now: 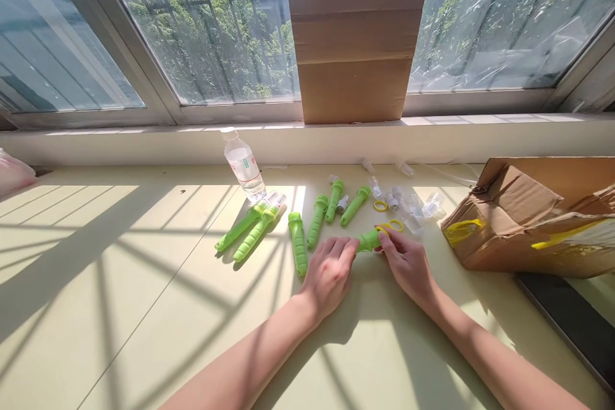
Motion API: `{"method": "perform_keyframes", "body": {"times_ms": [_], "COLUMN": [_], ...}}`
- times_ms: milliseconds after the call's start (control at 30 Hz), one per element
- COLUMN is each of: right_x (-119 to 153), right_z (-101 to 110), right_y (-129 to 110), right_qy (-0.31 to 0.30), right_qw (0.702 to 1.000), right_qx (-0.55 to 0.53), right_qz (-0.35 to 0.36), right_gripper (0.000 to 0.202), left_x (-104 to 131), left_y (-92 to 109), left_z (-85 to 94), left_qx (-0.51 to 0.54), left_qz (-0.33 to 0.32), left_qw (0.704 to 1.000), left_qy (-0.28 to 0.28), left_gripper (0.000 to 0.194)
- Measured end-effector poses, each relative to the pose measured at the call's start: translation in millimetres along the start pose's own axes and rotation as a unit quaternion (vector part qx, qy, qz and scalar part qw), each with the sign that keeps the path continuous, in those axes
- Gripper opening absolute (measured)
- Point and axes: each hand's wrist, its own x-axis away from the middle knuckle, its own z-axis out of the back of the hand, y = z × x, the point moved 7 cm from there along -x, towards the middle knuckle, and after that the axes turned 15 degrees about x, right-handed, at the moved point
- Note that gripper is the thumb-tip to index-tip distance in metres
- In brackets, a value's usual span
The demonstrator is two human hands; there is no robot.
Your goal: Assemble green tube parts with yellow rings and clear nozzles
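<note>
My left hand (331, 269) is closed around a green ribbed plastic tube (369, 240), shaped like a small torch body, lying sideways with its wide end to the right. At that wide end, the fingers of my right hand (406, 262) pinch a yellow ring (383, 229); whether it is seated on the tube I cannot tell. Close by lie two loose yellow rings, one just beyond my right fingers (396, 225) and another farther back (380, 205). Beside my left hand is a bare green tube (298, 243), with several others behind it, including one farther right (355, 206).
Two green tubes with clear ends (257, 234) lie at the left by an upright water bottle (244, 166). Clear plastic pieces (408, 205) are scattered behind my right hand. An open cardboard box (528, 230) stands at the right, with a dark flat object (567, 320) before it.
</note>
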Motion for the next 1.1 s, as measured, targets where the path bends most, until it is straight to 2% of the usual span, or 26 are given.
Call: {"method": "perform_keyframes", "body": {"times_ms": [267,600,800,933,1100], "right_x": [-1,-3,-5,-4,0], "right_z": [-4,-7,-1,-7,-7], "right_y": [5,13,24,18,10], "right_qy": [-0.026,-0.033,0.003,-0.043,-0.053], "right_qw": [1.0,0.999,0.996,0.997,0.998], "right_qx": [0.008,-0.017,-0.047,-0.047,-0.032], "right_qz": [0.001,-0.02,-0.073,-0.035,-0.007], "right_gripper": [0.039,0.043,0.046,0.045,0.045], "left_x": [-1,-1,-2,-1,1], "left_y": [3,3,6,6,7], "left_z": [1.4,1.2,3.1,2.5,1.1], "left_qx": [-0.006,0.003,0.006,0.014,0.007], "left_qz": [-0.005,0.003,-0.005,-0.013,-0.025], "left_qw": [1.0,1.0,1.0,1.0,1.0], "left_qy": [0.004,-0.004,0.009,0.014,0.007], "left_gripper": [0.041,0.041,0.037,0.041,0.046]}}
